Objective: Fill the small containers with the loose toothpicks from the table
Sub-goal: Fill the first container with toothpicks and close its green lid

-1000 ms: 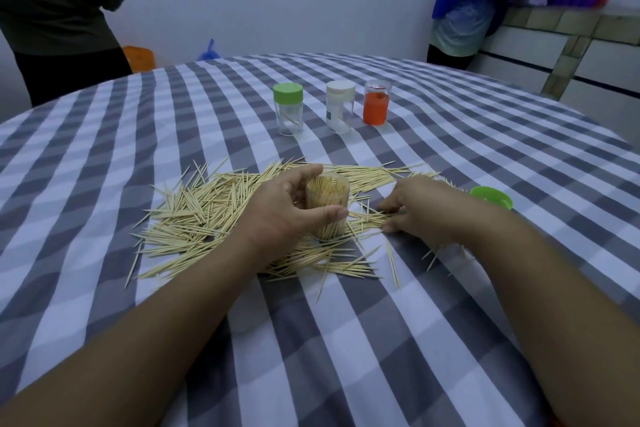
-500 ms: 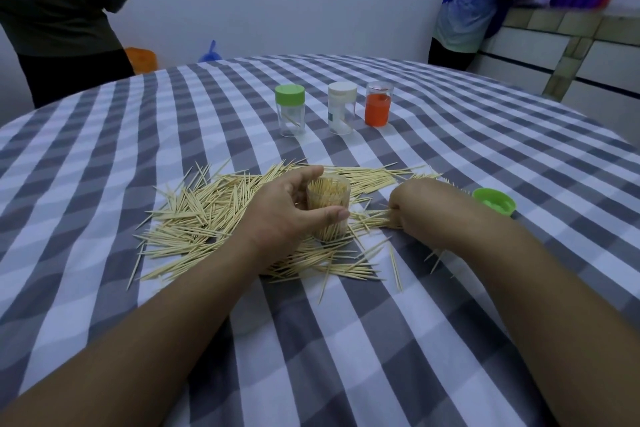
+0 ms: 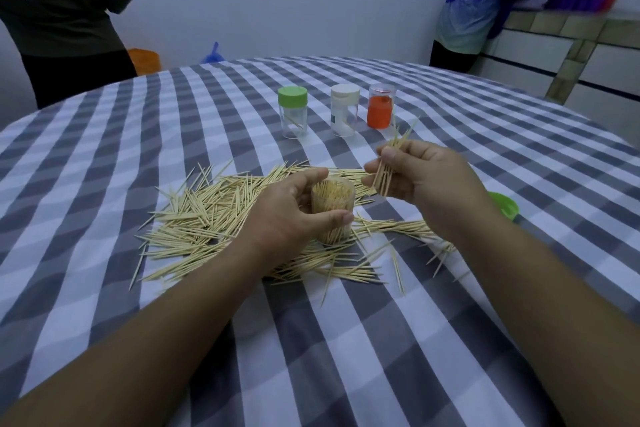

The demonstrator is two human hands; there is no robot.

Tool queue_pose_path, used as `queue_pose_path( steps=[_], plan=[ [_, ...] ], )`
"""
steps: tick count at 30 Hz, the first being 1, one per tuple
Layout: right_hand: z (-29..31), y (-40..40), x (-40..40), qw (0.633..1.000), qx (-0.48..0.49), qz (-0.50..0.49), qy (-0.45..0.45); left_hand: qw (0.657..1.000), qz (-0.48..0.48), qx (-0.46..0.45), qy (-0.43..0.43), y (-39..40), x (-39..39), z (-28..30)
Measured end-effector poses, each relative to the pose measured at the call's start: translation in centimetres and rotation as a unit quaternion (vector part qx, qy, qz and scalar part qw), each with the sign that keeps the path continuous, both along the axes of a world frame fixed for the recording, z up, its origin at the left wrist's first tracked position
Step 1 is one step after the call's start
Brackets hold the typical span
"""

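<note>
My left hand [image 3: 291,215] grips a clear open container [image 3: 333,205] packed with upright toothpicks, standing on the table amid a spread of loose toothpicks [image 3: 214,219]. My right hand [image 3: 419,174] is raised to the right of the container and pinches a small bundle of toothpicks [image 3: 389,167], held nearly upright. Further back stand three more small containers: one with a green lid [image 3: 293,112], one with a white lid [image 3: 344,110], and one with an orange insert [image 3: 380,110].
A loose green lid [image 3: 505,207] lies on the checked tablecloth [image 3: 346,340] behind my right wrist. Two people stand beyond the table, one at the back left [image 3: 65,11], one at the back right [image 3: 485,7] by a tiled counter.
My right hand has lifted off the table with a bundle of toothpicks and now holds it above and right of the container. My left hand has kept its grip on the container.
</note>
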State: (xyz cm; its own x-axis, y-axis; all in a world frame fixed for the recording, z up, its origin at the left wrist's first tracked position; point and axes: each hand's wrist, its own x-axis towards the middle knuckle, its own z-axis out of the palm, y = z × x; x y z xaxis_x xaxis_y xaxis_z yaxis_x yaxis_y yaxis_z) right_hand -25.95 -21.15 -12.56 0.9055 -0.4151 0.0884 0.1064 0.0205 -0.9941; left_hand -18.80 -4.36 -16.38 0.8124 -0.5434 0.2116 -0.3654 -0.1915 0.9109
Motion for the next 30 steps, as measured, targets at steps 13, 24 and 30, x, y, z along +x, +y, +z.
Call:
queue_pose_path(
  steps=[13, 24, 30],
  plan=[
    [-1.7, 3.6, 1.6, 0.993, 0.015, -0.042, -0.110, 1.000, -0.005, -0.008, -0.002, -0.3, -0.1, -0.1],
    [-1.4, 3.9, 0.4, 0.986, -0.156, 0.009, 0.049, 1.000, -0.014, -0.021, 0.011, -0.1, 0.2, -0.3],
    [-0.8, 3.1, 0.1, 0.981, -0.171, 0.052, 0.075, 1.000, -0.012, -0.022, 0.010, -0.2, 0.2, -0.3]
  ],
)
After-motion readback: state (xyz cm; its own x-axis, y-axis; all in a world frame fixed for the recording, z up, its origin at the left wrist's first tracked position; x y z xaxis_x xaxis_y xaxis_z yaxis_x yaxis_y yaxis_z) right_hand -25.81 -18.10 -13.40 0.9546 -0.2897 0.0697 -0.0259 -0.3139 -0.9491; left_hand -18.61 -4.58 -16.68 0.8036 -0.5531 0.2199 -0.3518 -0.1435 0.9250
